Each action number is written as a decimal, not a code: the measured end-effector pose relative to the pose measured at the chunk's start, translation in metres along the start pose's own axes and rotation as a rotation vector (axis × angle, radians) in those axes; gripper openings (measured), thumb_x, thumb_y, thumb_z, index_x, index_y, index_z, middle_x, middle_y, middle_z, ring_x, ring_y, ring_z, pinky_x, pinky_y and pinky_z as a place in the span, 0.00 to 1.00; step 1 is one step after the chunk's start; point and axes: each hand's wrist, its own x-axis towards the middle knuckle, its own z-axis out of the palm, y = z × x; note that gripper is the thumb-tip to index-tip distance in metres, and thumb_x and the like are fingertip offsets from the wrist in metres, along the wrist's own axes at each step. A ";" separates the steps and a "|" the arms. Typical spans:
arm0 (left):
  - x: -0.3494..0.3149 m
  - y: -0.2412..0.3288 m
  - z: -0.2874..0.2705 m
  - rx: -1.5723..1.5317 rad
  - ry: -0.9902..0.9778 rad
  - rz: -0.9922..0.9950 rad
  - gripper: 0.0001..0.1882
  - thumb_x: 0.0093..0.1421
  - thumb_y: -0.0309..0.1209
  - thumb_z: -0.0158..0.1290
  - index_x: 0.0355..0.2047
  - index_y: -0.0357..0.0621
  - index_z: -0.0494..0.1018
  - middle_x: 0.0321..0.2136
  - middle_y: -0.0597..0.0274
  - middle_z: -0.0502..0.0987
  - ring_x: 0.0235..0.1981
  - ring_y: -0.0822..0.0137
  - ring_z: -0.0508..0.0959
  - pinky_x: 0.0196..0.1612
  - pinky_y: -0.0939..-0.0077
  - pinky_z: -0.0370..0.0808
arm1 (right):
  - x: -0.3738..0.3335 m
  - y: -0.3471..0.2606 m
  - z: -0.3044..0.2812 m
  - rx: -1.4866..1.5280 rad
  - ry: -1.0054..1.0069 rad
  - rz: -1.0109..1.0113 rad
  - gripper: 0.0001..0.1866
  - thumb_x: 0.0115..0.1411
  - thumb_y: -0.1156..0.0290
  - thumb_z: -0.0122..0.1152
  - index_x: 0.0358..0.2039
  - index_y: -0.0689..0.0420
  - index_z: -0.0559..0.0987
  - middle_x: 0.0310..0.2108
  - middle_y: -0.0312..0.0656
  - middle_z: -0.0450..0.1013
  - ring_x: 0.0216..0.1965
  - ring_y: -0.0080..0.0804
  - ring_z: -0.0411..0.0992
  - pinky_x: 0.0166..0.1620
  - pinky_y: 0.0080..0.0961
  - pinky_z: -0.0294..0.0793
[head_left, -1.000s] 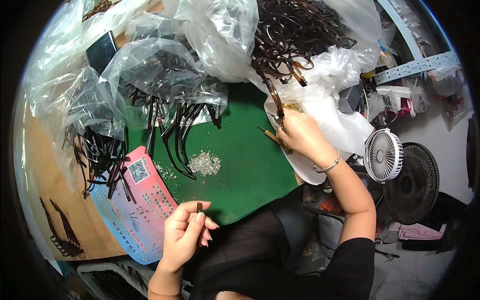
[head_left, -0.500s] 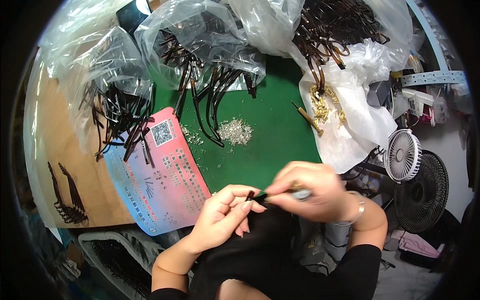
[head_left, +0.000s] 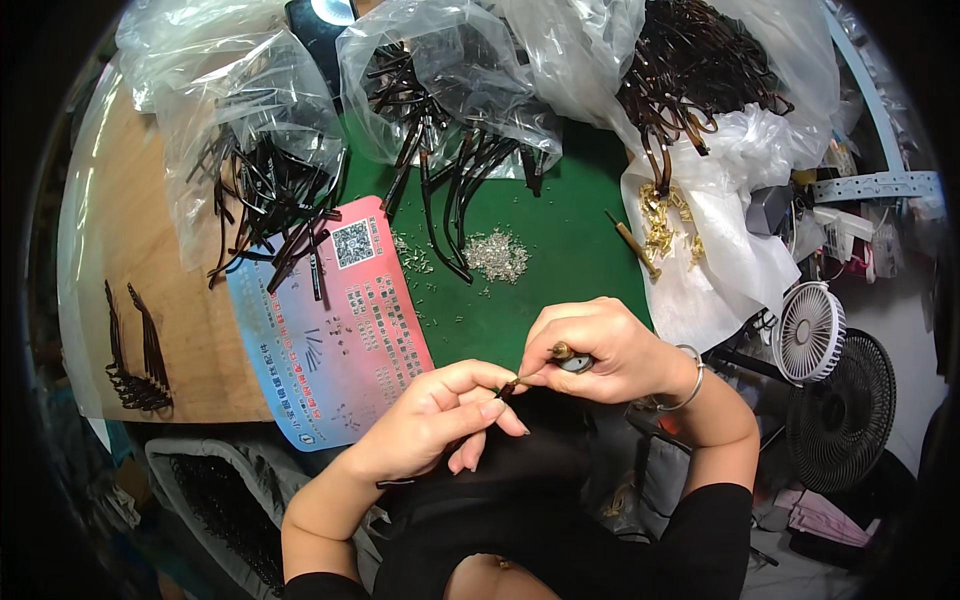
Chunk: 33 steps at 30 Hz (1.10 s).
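My left hand (head_left: 435,415) is closed, pinching a dark brown eyeglass temple (head_left: 507,390) between thumb and index finger. One end of it peeks out at the fingertips; most is hidden by the hand. My right hand (head_left: 605,350) grips a brass-coloured screwdriver (head_left: 562,351) with a round grey end cap (head_left: 575,363). Its tip meets the temple's end at my left fingertips; whether a screw sits there is too small to tell. Beyond my hands, a pile of tiny silver screws (head_left: 497,257) lies on the green mat (head_left: 585,240).
Dark temples (head_left: 275,205) spill from clear plastic bags at the back. A second brass screwdriver (head_left: 637,248) lies beside golden hinge parts (head_left: 660,225) on white wrapping (head_left: 700,290). A pink-and-blue printed sheet (head_left: 340,330) is at left; a white fan (head_left: 810,330) stands at right.
My right hand was blurred by motion and is now steady, with the screwdriver's tip at the temple. The whole view has shifted slightly, so the table things sit further right.
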 end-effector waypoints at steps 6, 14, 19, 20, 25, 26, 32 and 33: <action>0.002 0.002 -0.011 0.035 -0.050 -0.036 0.13 0.64 0.30 0.46 0.46 0.36 0.68 0.31 0.56 0.78 0.15 0.80 0.69 0.17 0.88 0.65 | 0.009 0.011 0.006 0.187 -0.055 0.091 0.08 0.53 0.70 0.64 0.28 0.63 0.78 0.25 0.41 0.74 0.25 0.27 0.73 0.28 0.22 0.71; -0.001 -0.016 -0.007 0.339 0.069 0.242 0.14 0.64 0.25 0.42 0.50 0.36 0.65 0.32 0.58 0.77 0.18 0.80 0.70 0.22 0.87 0.70 | 0.013 0.018 0.016 0.602 -0.139 0.686 0.19 0.53 0.60 0.66 0.37 0.60 0.72 0.26 0.32 0.70 0.20 0.14 0.65 0.23 0.12 0.65; -0.003 -0.034 -0.009 0.501 0.129 0.322 0.17 0.63 0.21 0.39 0.53 0.37 0.64 0.30 0.60 0.77 0.18 0.80 0.71 0.22 0.86 0.70 | 0.004 0.007 0.030 0.128 -0.017 0.547 0.32 0.52 0.47 0.63 0.40 0.65 0.70 0.33 0.45 0.70 0.34 0.29 0.70 0.40 0.26 0.70; -0.006 -0.035 -0.011 0.488 0.187 0.327 0.17 0.63 0.21 0.39 0.53 0.36 0.64 0.30 0.60 0.77 0.18 0.80 0.71 0.22 0.86 0.70 | -0.002 0.012 0.032 -0.063 -0.047 0.440 0.27 0.54 0.53 0.63 0.43 0.62 0.70 0.34 0.43 0.69 0.35 0.30 0.71 0.39 0.25 0.71; 0.003 -0.028 -0.012 0.512 0.506 0.416 0.15 0.63 0.20 0.40 0.50 0.34 0.66 0.33 0.58 0.76 0.17 0.80 0.72 0.21 0.86 0.71 | -0.004 0.008 0.030 -0.824 0.064 0.402 0.35 0.51 0.51 0.62 0.52 0.60 0.66 0.31 0.46 0.65 0.24 0.38 0.72 0.25 0.29 0.74; 0.012 -0.024 -0.007 0.573 0.542 0.399 0.15 0.62 0.20 0.40 0.50 0.35 0.66 0.35 0.56 0.76 0.17 0.80 0.72 0.21 0.86 0.71 | -0.002 0.013 0.033 -0.933 0.066 0.372 0.35 0.51 0.51 0.62 0.53 0.61 0.66 0.31 0.47 0.65 0.22 0.37 0.73 0.22 0.29 0.73; 0.047 -0.027 -0.012 0.997 0.621 0.598 0.15 0.60 0.19 0.42 0.48 0.35 0.67 0.41 0.52 0.71 0.19 0.74 0.73 0.23 0.82 0.73 | -0.020 0.006 0.038 -0.779 0.128 0.439 0.34 0.50 0.56 0.64 0.53 0.60 0.64 0.35 0.49 0.62 0.29 0.41 0.73 0.27 0.31 0.75; 0.055 -0.031 -0.013 1.064 0.629 0.638 0.15 0.60 0.18 0.42 0.48 0.35 0.67 0.42 0.52 0.70 0.19 0.74 0.73 0.23 0.82 0.73 | -0.021 0.009 0.034 -0.722 0.147 0.462 0.32 0.50 0.58 0.63 0.51 0.61 0.64 0.36 0.50 0.62 0.30 0.43 0.72 0.29 0.32 0.75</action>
